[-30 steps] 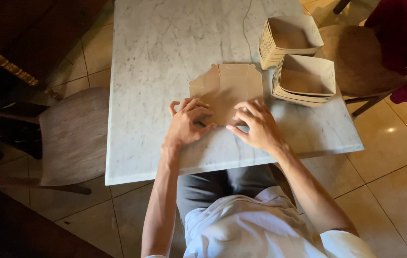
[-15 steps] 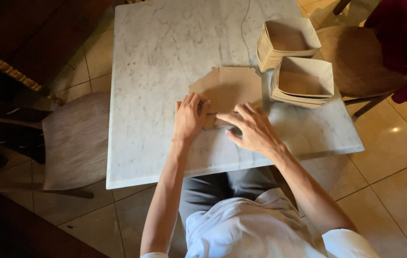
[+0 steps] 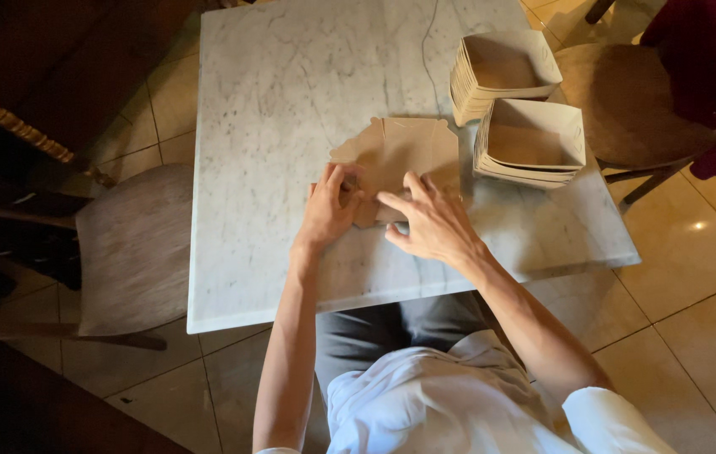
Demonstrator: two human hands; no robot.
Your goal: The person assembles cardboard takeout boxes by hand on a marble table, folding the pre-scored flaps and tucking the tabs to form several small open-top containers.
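A flat brown cardboard blank (image 3: 404,151) lies on the white marble table (image 3: 290,109). My left hand (image 3: 330,210) presses its near left flap, fingers curled over the edge. My right hand (image 3: 429,223) rests on the near edge of the same blank, index finger stretched left toward my left hand. Both hands hold the cardboard down against the tabletop. The part of the blank under my palms is hidden.
Two stacks of folded brown paper trays (image 3: 502,74) (image 3: 533,141) stand at the table's right side. A wooden chair (image 3: 126,252) is at the left, a round wooden stool (image 3: 627,105) at the right, with dark red cloth (image 3: 711,59) beside it.
My hands have drawn closer together on the near edge of the blank; my right hand has shifted left and its index finger now reaches toward the left hand.
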